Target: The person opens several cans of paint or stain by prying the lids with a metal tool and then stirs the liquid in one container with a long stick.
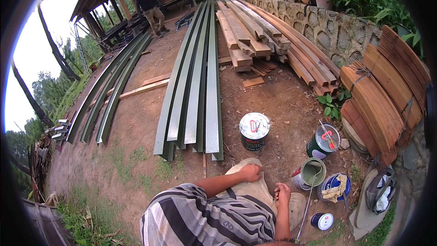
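My left hand (252, 172) rests on my left knee, over beige trousers; its fingers are turned away from view. With fingers curled in, my right hand (282, 192) is near my right knee, and nothing shows in it. Right of that knee stands an open paint can (309, 175) with green paint inside. A long thin metal rod (306, 208) leans from this can down past my knee. Beside it is a blue-lidded can (333, 188) with a crumpled tan cloth (335, 189) on top. Ahead of my knees sits a lidded paint can (254, 131).
Green, glossy metal beams (194, 85) lie ahead, and several more (112, 92) to the left. Timber beams (252, 30) are stacked before a stone wall (327, 30). A brush lies on another can (322, 140). Bundled boards (372, 106) lean at right. A person (150, 7) stands far back.
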A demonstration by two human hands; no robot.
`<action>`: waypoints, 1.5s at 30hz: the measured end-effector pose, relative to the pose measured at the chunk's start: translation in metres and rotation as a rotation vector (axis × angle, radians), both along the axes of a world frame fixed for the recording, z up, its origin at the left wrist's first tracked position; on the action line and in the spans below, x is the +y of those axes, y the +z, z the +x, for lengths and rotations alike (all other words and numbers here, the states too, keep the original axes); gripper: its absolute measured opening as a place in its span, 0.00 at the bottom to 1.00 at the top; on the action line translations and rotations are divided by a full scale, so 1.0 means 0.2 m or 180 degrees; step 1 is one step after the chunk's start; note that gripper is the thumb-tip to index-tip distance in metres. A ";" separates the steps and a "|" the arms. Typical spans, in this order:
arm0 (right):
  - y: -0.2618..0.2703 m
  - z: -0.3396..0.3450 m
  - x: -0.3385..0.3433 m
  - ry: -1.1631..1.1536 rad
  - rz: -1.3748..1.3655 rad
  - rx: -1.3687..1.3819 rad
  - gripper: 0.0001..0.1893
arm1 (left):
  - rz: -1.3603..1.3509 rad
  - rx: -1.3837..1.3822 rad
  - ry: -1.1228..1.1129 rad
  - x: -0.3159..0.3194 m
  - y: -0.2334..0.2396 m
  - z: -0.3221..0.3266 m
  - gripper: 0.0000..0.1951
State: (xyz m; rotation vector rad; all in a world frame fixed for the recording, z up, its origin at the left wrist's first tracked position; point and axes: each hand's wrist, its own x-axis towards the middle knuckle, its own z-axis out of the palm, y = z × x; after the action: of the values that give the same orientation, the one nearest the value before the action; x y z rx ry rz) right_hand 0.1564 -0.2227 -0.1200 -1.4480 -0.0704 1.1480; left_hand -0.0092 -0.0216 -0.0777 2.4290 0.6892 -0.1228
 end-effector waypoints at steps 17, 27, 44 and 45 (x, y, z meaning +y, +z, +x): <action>0.00 0.00 0.00 0.0009 0.0016 0.0019 0.08 | -0.0184 0.0330 0.0012 0.01 0.05 0.01 0.26; 0.01 0.00 0.00 0.0024 -0.0043 0.0008 0.08 | -0.0128 0.0342 0.0023 0.01 0.01 0.02 0.26; 0.02 -0.02 0.02 -0.0102 0.0021 0.0041 0.09 | 0.0220 -0.0469 0.0398 0.04 0.00 0.01 0.37; 0.02 -0.01 -0.01 -0.0097 0.0012 0.0054 0.08 | 0.0450 -0.0567 0.0720 0.02 0.05 0.03 0.40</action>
State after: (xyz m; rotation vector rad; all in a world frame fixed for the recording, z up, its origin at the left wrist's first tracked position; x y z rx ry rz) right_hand 0.1537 -0.2242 -0.1161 -1.4313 -0.0385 1.1346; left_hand -0.0040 -0.0169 -0.0675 2.4362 0.9098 0.2376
